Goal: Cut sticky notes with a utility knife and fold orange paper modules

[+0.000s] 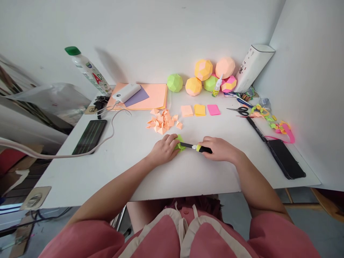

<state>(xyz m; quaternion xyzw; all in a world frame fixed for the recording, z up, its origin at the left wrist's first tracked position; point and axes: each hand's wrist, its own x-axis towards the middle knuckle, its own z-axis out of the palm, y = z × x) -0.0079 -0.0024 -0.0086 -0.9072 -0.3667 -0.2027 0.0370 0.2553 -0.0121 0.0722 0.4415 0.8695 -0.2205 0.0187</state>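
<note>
Near the front middle of the white table (129, 179), my left hand (165, 148) has its fingers closed on a green piece of paper (180, 140), partly hidden by those fingers. My right hand (219, 147) grips the black and yellow handle of a utility knife (192, 146). Its dark blade points left and its tip meets the green paper. Just beyond my left hand lies a heap of folded peach paper pieces (161, 123). Small stacks of peach paper (187, 111), yellow paper (199, 110) and pink paper (213, 109) sit in a row behind the knife.
Faceted paper balls (203, 70) and a glue bottle (217, 87) stand along the wall. Scissors (242, 110), paper scraps (264, 113) and a black case (286, 159) are right. A power bank (127, 93), a cable (111, 125), a phone (90, 137) and a spray bottle (90, 71) are left.
</note>
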